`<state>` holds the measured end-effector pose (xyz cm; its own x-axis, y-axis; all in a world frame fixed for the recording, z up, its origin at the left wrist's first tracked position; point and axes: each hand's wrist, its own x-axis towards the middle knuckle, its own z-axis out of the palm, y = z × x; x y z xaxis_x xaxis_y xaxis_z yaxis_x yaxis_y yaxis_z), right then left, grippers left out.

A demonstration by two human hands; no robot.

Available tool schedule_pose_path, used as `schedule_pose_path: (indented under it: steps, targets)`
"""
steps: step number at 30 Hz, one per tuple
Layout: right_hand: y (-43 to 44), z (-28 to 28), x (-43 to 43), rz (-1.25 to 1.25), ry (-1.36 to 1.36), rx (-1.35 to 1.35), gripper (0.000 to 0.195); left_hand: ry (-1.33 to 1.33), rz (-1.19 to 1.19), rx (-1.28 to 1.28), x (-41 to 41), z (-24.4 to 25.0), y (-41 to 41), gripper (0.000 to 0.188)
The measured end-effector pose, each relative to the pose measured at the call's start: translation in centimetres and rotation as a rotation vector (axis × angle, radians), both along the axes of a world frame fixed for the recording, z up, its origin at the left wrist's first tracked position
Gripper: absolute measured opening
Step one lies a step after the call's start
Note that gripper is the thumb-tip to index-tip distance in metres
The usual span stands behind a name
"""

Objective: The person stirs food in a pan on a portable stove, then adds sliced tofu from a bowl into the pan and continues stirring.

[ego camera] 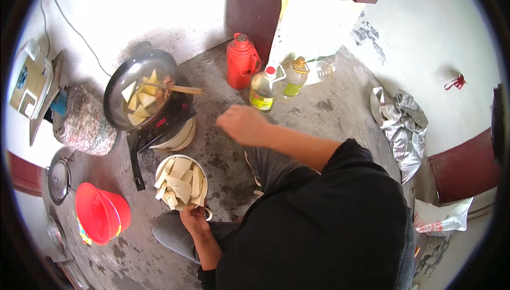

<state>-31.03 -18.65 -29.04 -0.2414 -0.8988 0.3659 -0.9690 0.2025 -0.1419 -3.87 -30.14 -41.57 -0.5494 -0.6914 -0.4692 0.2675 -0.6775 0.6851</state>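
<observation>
My left hand (195, 219) grips the near rim of a white bowl-like container (205, 174) with a handle. It is heaped with pale, flat-cut slices of food (179, 184), several of them wedge-shaped. Blurred by motion, my right hand (244, 125) hovers above the floor with curled fingers, left of the oil bottles; whether anything is in it I cannot tell. Beyond the container, a black wok (115, 94) stands on a lit induction cooker (169, 120). Yellowish pieces (146, 99) and some reddish-brown ones lie in the wok. A wooden-handled utensil (185, 89) leans across its right rim.
A red thermos flask (240, 64), an oil bottle with a red cap (263, 90) and another bottle (295, 78) stand on the concrete floor. To the left are a red bucket (95, 214) and a pot lid (59, 176). The wok's long handle (136, 162) points towards me.
</observation>
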Motion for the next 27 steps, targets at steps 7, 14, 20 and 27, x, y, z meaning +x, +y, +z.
schedule_pose_path:
  steps: [7,14,20,27]
  targets:
    - [13.5,-5.3,-10.9,-0.731,0.138,0.498,0.016,0.021,0.020,0.007,0.5,-1.3,0.3,0.049]
    - [-0.3,-0.4,-7.8,-0.407,-0.361,-0.029,0.037,-0.001,0.072,0.010,0.8,0.7,0.6,0.053]
    - [-13.5,-4.1,-10.0,-0.167,-0.812,0.128,0.045,0.010,0.093,0.000,0.0,1.2,0.6,0.055]
    - [-15.1,0.8,-7.4,-0.178,-0.385,0.180,0.021,-0.015,0.122,0.055,0.4,0.7,0.7,0.054]
